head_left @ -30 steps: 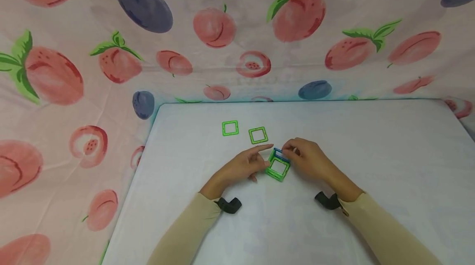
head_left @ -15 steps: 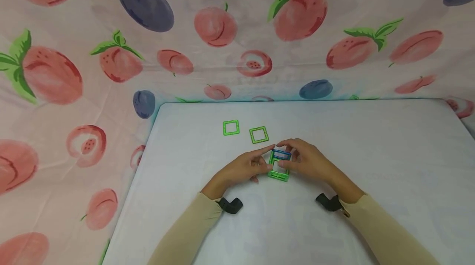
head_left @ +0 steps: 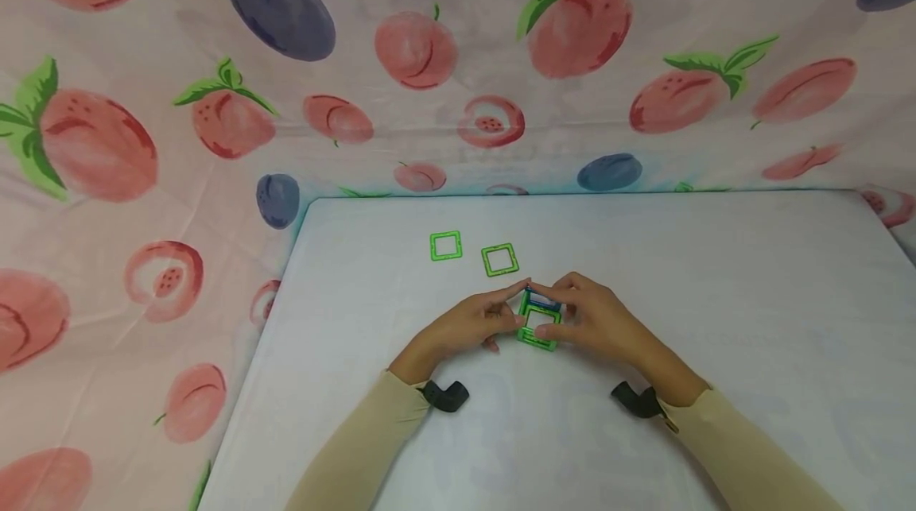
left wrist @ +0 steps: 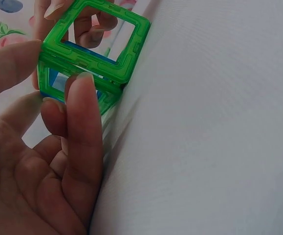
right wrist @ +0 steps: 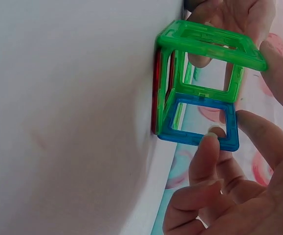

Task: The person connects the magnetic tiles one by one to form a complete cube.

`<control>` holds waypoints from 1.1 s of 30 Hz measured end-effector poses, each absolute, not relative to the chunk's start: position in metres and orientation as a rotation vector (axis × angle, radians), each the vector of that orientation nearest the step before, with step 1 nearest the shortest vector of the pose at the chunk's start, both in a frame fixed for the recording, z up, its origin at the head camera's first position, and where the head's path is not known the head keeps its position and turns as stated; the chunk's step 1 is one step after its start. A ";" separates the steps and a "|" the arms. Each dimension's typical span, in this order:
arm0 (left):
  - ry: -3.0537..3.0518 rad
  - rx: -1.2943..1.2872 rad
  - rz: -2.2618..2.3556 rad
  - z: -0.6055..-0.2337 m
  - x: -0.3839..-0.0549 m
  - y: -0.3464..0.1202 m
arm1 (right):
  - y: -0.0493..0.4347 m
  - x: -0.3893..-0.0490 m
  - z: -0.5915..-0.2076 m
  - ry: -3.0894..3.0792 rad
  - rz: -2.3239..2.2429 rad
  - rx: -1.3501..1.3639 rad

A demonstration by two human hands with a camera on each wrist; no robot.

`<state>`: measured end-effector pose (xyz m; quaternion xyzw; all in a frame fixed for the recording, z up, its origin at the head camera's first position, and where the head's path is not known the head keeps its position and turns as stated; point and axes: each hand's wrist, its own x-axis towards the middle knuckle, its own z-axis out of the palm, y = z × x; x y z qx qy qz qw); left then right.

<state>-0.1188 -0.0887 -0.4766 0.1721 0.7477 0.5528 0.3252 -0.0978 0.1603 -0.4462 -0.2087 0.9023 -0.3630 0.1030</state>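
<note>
Between my two hands stands a small box of magnetic tiles, open frames in translucent plastic. A green tile faces the left wrist camera, joined to another green one at its side. In the right wrist view a blue tile forms the far wall, and a red edge shows against the table; the side toward that camera is uncovered. My left hand holds the box by its left side, index finger stretched to the back corner. With thumb on the green tile and fingers at the blue one, my right hand grips it.
Two loose green tiles, one left and one nearer the box, lie flat beyond the hands. The white table ends at a fruit-printed cloth behind and to the left.
My right hand has shifted from the blue tile's back edge round the box's right side, its thumb coming to the near green tile. The box has turned slightly; the left hand hardly moved.
</note>
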 end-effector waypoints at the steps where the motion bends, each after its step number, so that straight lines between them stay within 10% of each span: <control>1: 1.961 0.454 1.446 -0.476 -0.119 -0.089 | 0.160 -0.097 -0.445 2.663 -1.072 -0.616; 33: 2.035 0.534 1.361 -0.478 -0.116 -0.087 | 0.161 -0.096 -0.445 2.684 -1.025 -0.660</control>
